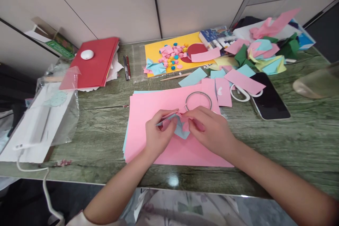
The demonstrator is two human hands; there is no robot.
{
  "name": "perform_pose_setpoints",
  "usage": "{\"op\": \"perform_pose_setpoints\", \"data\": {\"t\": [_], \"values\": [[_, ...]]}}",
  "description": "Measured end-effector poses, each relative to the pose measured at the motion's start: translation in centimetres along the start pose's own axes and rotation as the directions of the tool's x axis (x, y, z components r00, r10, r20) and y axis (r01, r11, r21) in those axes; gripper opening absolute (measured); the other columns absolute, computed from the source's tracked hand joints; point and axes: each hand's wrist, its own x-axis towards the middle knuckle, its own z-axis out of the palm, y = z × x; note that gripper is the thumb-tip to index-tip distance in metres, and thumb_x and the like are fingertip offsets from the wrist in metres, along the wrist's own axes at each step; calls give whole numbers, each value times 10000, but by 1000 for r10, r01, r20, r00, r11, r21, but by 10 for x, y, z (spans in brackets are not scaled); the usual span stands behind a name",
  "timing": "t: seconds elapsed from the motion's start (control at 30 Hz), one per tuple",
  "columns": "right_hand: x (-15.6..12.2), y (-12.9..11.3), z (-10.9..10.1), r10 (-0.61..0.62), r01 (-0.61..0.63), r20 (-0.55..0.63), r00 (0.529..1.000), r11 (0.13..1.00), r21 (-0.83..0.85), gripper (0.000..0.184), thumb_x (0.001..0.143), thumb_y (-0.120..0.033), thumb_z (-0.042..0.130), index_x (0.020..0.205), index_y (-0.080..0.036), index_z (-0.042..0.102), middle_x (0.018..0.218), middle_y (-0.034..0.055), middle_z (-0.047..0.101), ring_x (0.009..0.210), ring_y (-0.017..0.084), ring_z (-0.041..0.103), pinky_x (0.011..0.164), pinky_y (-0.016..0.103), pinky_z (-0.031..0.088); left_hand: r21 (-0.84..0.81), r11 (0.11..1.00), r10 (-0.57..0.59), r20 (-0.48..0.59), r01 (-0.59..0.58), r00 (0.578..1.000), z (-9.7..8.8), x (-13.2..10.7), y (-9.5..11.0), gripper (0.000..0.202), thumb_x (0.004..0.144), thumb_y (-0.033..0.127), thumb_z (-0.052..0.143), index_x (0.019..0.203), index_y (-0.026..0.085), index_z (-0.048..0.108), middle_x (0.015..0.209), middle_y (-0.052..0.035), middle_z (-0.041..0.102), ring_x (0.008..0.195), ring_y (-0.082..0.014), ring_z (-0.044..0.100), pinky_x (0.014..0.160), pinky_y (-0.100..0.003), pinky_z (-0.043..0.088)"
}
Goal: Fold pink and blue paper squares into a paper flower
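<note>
My left hand (156,133) and my right hand (209,129) meet over a stack of pink paper sheets (148,144) on the green table. Both pinch a small folded piece of pink and light blue paper (181,127) between their fingertips; the fingers of both hands are closed on it. A metal ring (198,99) lies on the pink sheets just beyond my right hand.
A black phone (270,99) and white scissors (242,93) lie to the right, among pink and blue paper scraps (243,82). A yellow sheet (156,52) with small colored pieces sits at the back, a red folder (96,61) at back left, plastic bags (39,120) at left.
</note>
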Motion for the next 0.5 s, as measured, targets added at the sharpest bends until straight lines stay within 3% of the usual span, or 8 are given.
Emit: {"op": "perform_pose_setpoints", "data": {"t": [0.2, 0.5], "values": [[-2, 2, 0, -81, 81, -25, 996, 997, -6, 272, 786, -40, 471, 957, -223, 578, 849, 3, 640, 748, 120, 596, 682, 233, 455, -60, 998, -36, -48, 33, 998, 0, 1, 0, 82, 754, 205, 617, 822, 186, 659, 701, 22, 644, 633, -107, 562, 560, -191, 418], [-4, 1, 3, -14, -7, -130, 991, 988, -157, 180, 847, -181, 496, 992, -254, 573, 840, 5, 674, 739, 145, 625, 668, 257, 459, -202, 966, -178, -75, 159, 981, 3, 2, -2, 111, 735, 274, 640, 777, 172, 631, 662, 21, 590, 618, -122, 536, 553, -211, 415]]}}
